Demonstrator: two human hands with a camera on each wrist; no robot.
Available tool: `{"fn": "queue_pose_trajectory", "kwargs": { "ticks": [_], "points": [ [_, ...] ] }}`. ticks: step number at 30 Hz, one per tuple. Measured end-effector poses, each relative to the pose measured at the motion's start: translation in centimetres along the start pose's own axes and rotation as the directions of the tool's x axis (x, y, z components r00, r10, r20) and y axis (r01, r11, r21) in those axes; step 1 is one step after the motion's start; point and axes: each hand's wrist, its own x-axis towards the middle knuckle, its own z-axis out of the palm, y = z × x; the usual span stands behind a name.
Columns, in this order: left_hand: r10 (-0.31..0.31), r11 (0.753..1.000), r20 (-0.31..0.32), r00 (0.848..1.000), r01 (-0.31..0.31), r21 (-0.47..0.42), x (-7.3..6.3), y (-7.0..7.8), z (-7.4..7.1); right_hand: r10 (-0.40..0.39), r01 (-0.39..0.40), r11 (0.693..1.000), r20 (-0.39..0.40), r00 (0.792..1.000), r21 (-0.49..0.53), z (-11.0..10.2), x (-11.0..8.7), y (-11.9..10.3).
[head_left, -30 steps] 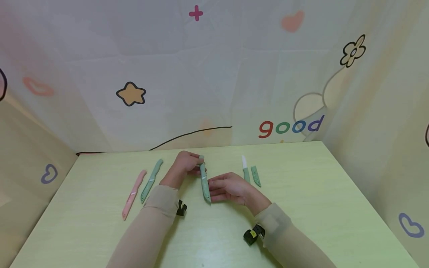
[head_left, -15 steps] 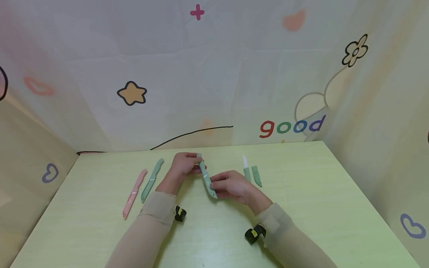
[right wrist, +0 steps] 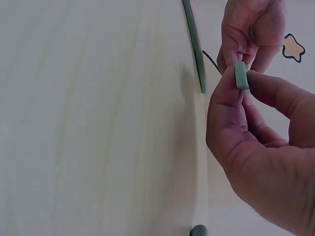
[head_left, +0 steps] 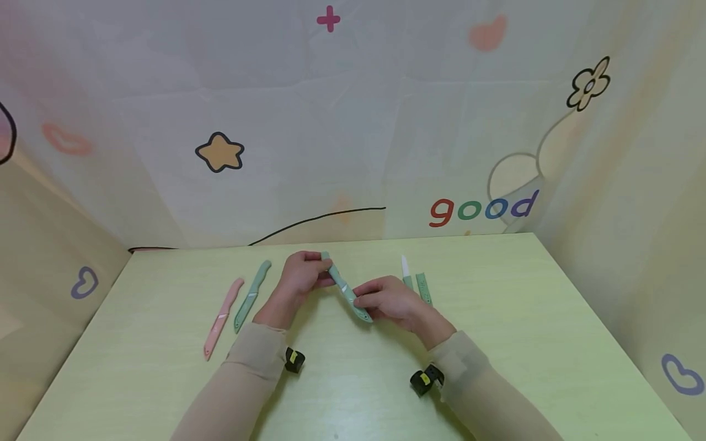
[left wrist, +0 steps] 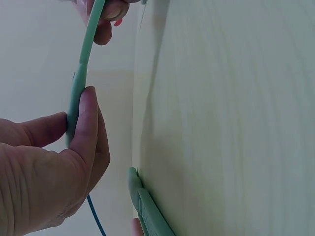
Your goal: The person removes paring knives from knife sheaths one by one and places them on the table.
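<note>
From the head camera I see the green knife [head_left: 346, 290] slanting above the table [head_left: 342, 392], the left hand [head_left: 302, 274] pinching its handle [head_left: 335, 275] and the right hand [head_left: 390, 301] pinching its cover [head_left: 363, 314]. My left wrist feed puts the handle between thumb and fingers, clear of the table. My right wrist feed puts the cover's end between thumb and fingertips, the left hand beyond.

Room between sleeves [head_left: 242, 376]; held knife [head_left: 344, 288] bars far end.
</note>
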Motion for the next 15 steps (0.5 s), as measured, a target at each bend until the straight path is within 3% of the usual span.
{"fn": "queue_pose_trajectory", "kwargs": {
  "ticks": [15],
  "points": [
    [0.001,0.999,0.038,0.999,0.001,-0.04,-1.2,-0.3,-0.6,-0.031,0.025,0.977,-0.025,0.999,-0.212,-1.7,-0.4,-0.4]
  ]
}}
